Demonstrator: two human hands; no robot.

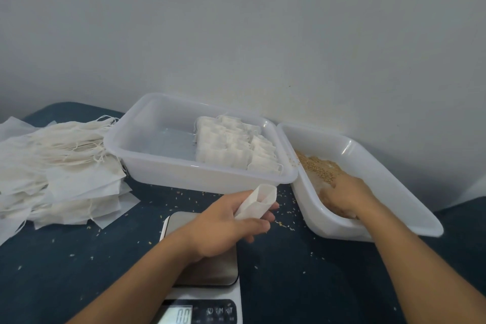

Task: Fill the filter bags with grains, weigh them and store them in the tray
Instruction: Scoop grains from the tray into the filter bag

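Observation:
My left hand (226, 221) grips a white filter bag (259, 200) with its mouth held open, above the far end of the scale (207, 271). My right hand (344, 197) reaches into the tilted white tub (381, 173) and lies palm down among the brown grains (319, 168); its fingers are hidden behind the tub wall. The storage tray (157, 163) behind the scale holds several filled filter bags (236, 147) packed in rows at its right side. The scale's steel plate bears nothing and its display reads 0.0.
A big pile of empty filter bags with strings (57, 166) lies at the left on the dark blue table (302, 284). Spilled grains are scattered over the table between the scale and the tubs. A pale wall stands close behind.

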